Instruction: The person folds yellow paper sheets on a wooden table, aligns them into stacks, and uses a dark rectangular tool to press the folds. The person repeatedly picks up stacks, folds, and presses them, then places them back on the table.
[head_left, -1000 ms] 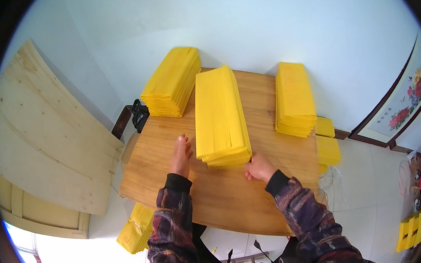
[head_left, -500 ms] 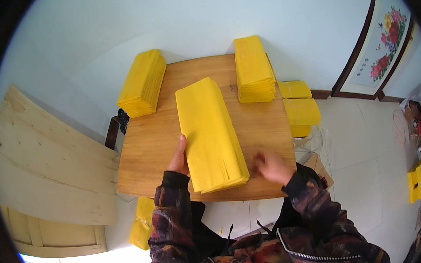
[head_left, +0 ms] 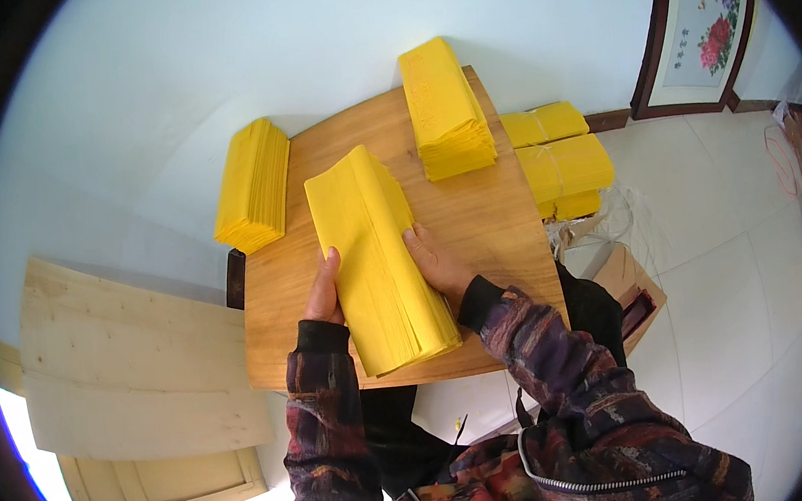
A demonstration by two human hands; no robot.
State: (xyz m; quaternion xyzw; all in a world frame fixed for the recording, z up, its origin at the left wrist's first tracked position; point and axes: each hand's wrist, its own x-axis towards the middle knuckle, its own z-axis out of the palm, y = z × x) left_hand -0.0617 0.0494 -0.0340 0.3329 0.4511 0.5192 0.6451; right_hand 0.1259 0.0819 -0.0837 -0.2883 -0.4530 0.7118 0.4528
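Pale wall (head_left: pixel 338 48) rose behind our wooden table (head_left: pixel 503 233), and near its front edge was a yellow stack (head_left: pixel 364 263) of folded sheets. We clamped it between our two hands, left hand (head_left: pixel 325 289) on its left long side, right hand (head_left: pixel 442 264) on the other. We judged it soft, bendable, moderately heavy and hardly fragile; its loose layers seemed apt to slip, so both long sides looked the surest hold.

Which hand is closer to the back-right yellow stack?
Right. The right hand is in front of the back-right stack; the left hand is farther, at the left side of the middle stack.
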